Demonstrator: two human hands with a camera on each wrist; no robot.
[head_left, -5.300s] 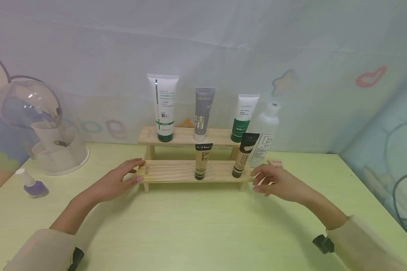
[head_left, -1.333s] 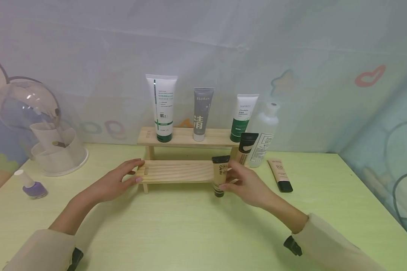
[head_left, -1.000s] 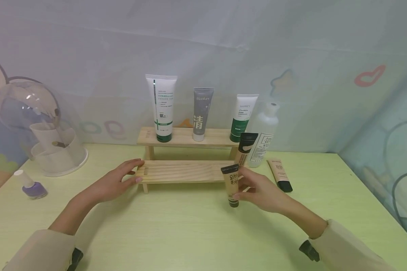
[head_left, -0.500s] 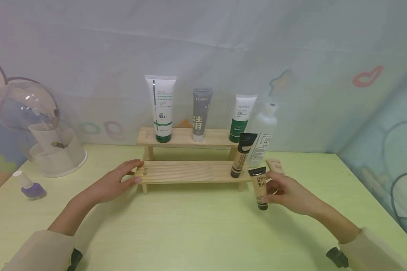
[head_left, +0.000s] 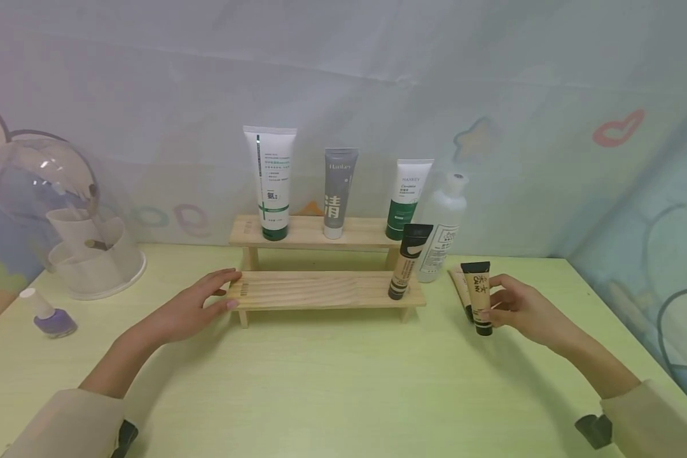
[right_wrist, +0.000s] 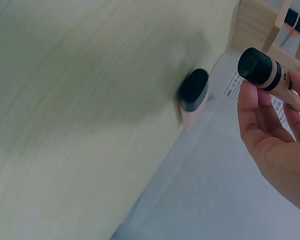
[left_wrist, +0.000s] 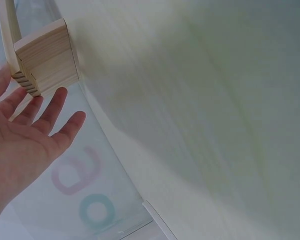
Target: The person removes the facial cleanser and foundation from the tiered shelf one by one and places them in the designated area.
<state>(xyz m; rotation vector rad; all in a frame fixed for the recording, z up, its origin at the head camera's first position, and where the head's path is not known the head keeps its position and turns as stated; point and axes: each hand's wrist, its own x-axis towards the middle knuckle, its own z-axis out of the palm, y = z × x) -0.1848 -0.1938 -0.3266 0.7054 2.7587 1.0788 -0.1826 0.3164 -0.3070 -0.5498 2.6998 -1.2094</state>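
Observation:
My right hand (head_left: 529, 312) pinches a small beige cosmetic tube (head_left: 478, 294) with a black cap, upright and cap down, over the right part of the table. Behind it, partly hidden, lies a beige BB cream tube (head_left: 460, 286); its black cap (right_wrist: 195, 86) shows in the right wrist view. At the left end of the wooden two-tier shelf (head_left: 298, 289), my left hand (head_left: 189, 312) rests its thumb on the lower board's front corner and a finger at the back corner. The left wrist view shows the fingers (left_wrist: 54, 110) spread and fairly straight beside the board's end.
On the lower tier stands a black-and-beige tube (head_left: 403, 267). Up top are a white tube (head_left: 273, 184), a grey tube (head_left: 340, 191) and a white-and-green tube (head_left: 408, 197). A white bottle (head_left: 442, 229) stands behind. At left are a nail polish bottle (head_left: 54, 318) and a domed brush holder (head_left: 97, 261).
The right hand has taken the small beige tube off the lower tier and carried it right, to just in front of the lying BB cream tube. The left hand has stayed at the shelf's end.

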